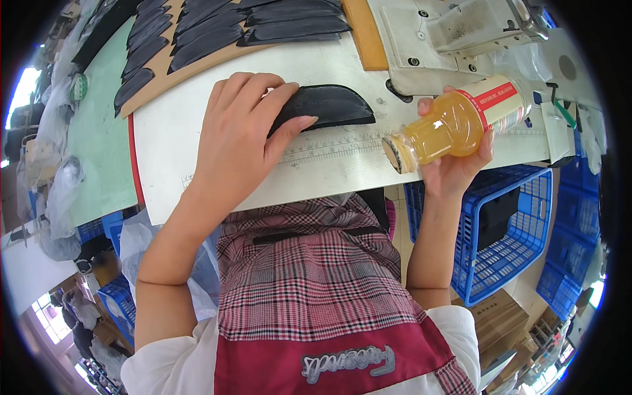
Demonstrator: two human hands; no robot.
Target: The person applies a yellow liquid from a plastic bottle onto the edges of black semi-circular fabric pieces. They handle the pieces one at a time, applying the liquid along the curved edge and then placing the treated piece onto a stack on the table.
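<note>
My left hand (240, 131) is closed around one end of a black curved flat piece (332, 105), its thumb along the near edge. The piece lies at the white worktop, just beyond a ruler strip (329, 148). In my right hand (461, 161) is a glass bottle (454, 125) of yellowish liquid with a cream and red label. The bottle is tilted over the front edge of the worktop, its neck toward the left and its end stopped by a cap or lid. The palm side of my left hand is hidden.
Rows of similar black pieces (207, 46) rest on a tan board (158, 72) at the far left. A sewing machine (487, 33) stands at the far right beside a wooden strip (365, 39). Below right is a blue crate (507, 230). Plastic bags (62, 191) hang at the left.
</note>
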